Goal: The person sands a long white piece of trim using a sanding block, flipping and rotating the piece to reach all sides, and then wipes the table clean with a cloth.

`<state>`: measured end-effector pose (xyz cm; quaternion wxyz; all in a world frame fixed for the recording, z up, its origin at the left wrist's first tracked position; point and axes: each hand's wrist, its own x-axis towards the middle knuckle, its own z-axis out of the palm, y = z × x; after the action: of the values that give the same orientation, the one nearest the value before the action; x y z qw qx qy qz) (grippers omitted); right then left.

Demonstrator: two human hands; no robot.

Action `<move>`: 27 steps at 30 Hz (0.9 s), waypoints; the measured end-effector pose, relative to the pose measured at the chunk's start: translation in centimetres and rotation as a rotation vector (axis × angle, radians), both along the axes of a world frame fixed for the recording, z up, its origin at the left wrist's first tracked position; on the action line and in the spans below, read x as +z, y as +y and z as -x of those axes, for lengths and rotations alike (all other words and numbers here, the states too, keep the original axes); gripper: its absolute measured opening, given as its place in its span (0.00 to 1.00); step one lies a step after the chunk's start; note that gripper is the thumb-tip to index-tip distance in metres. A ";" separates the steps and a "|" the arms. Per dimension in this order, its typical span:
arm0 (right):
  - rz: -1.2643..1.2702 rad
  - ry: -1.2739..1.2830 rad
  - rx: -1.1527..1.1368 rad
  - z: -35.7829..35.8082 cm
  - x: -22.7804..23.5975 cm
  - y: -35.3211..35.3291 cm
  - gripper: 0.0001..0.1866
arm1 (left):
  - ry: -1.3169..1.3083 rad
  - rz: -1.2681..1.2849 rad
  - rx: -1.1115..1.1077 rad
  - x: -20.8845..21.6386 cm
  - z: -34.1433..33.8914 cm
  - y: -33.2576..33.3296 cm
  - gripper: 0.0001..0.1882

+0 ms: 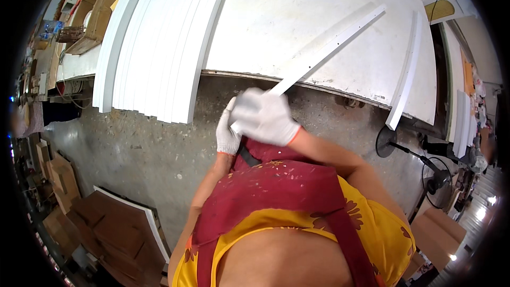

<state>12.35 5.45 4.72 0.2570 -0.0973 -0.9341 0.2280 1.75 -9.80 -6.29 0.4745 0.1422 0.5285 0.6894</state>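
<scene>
Looking down remotely, I see a white strip slanting from the person's gloved hands onto the white table, which likely bears its far end. The blurred right hand covers the near part, perhaps steadying it; the left hand is just beside. I cannot tell whether either hand's fingers grip. Leftward, white lengths overhang the edge, probably for easy reach.

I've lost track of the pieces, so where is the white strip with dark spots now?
In the head view, the spotted white strip slants from the gloved right hand across the white table toward the upper right.
</scene>
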 end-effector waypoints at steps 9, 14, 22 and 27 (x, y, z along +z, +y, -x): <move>-0.031 0.070 -0.689 -7.5 -3.9 15.3 0.19 | -0.849 0.004 -0.171 1.9 0.8 1.2 0.25; 0.486 -0.320 -0.221 -0.4 0.0 4.1 0.13 | -0.876 -0.004 -0.132 -0.2 0.8 0.4 0.21; -0.003 -0.030 0.114 0.4 0.3 0.3 0.11 | -0.787 -0.119 -0.082 -2.0 0.6 -1.1 0.18; -0.186 -0.220 -0.786 -9.1 -3.1 14.1 0.22 | -0.955 -0.095 -0.215 -0.8 0.8 0.0 0.29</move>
<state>21.46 19.55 1.67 0.2307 -0.4463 -0.8645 0.0154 0.91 -9.82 -7.09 0.7251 -0.1146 0.2024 0.6482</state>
